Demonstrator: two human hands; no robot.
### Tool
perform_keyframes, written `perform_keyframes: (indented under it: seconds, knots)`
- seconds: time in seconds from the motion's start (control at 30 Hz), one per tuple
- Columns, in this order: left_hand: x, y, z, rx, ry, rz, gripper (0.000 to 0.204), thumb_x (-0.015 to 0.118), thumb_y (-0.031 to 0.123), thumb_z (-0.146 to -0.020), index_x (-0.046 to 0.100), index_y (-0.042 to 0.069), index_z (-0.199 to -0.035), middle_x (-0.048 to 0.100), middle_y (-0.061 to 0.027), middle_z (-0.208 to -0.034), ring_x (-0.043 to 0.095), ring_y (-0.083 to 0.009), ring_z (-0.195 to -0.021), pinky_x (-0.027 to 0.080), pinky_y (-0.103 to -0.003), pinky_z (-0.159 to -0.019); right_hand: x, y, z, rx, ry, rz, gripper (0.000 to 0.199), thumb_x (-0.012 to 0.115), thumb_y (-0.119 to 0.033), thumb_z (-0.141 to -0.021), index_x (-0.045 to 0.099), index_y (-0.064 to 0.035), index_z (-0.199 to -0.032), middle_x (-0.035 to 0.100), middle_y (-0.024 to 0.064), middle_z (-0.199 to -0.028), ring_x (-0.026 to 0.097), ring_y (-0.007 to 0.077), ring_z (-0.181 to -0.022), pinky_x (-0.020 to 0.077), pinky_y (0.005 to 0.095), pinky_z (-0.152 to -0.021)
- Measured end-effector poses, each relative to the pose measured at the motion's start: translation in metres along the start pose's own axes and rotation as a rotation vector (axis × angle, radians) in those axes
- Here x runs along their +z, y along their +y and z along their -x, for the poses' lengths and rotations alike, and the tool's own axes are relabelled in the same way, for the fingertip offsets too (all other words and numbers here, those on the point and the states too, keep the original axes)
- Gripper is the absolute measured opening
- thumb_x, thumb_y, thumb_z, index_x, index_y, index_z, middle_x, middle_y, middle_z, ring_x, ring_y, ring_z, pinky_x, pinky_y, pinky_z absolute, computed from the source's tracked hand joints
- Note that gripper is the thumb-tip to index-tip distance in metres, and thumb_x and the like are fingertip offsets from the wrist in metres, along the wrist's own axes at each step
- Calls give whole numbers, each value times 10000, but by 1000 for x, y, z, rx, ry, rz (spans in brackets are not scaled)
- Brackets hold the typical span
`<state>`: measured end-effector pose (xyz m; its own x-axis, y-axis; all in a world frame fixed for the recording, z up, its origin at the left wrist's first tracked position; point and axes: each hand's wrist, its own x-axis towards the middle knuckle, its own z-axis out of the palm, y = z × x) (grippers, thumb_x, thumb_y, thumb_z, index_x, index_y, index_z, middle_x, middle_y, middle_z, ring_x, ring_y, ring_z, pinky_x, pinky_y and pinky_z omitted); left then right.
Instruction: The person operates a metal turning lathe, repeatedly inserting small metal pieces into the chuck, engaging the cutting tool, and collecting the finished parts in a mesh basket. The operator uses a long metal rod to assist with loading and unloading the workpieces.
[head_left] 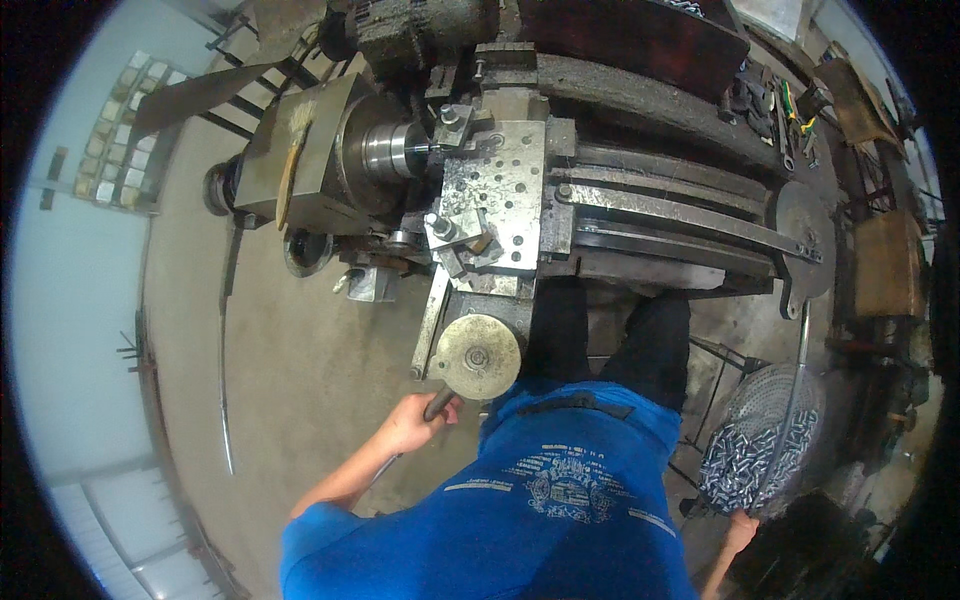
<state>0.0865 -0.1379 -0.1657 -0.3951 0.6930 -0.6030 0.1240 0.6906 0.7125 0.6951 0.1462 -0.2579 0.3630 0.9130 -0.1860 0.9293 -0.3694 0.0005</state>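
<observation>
My left hand point(408, 424) is closed round the dark crank handle point(438, 402) of a round handwheel point(480, 356) at the front of a lathe's cross slide. Down at the right, my right hand point(740, 530) is closed at the lower end of a long metal lever point(793, 400); its fingers show only in part. That lever passes over a mesh basket point(770, 385) heaped with small shiny metal pieces point(745, 462). Beyond the handwheel is the drilled slide plate point(500, 185), with clamped tool holders point(452, 228) on it. A bright chuck point(393, 150) faces it from the left.
A brush point(292, 165) lies on the headstock point(260, 150). Steel bed rails point(670, 205) run right to a rounded plate point(800, 235). Wrenches point(785, 135) and other tools lie at the far right. A thin rod point(226, 380) stands out over the floor at the left.
</observation>
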Motion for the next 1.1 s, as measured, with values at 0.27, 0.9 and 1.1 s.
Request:
perform_keyframes:
  seconds: [0.27, 0.9, 1.1]
  knots:
    - [-2, 1, 0, -36, -21, 11, 153, 502, -7, -727, 612, 38, -824, 654, -85, -982, 633, -228, -884, 480, -322, -788, 21, 38, -12, -106, -11, 110, 354, 570, -339, -712, 617, -7, -827, 599, 233, -875, 570, 401, -897, 448, 447, -743]
    - [0, -10, -1, 1, -28, -14, 187, 493, -23, -733, 610, 28, -869, 653, -69, -933, 620, -189, -850, 472, -311, -774, 22, 28, 11, -220, 20, 131, 389, 583, -356, -720, 612, 20, -816, 559, 244, -870, 555, 403, -840, 440, 457, -694]
    - [-1, -10, -1, 42, -25, -28, 252, 496, -28, -725, 597, 34, -948, 663, -65, -888, 628, -188, -830, 478, -315, -764, 27, 35, 15, -262, 106, 93, 346, 586, -319, -703, 606, 19, -774, 549, 226, -803, 563, 385, -799, 440, 444, -665]
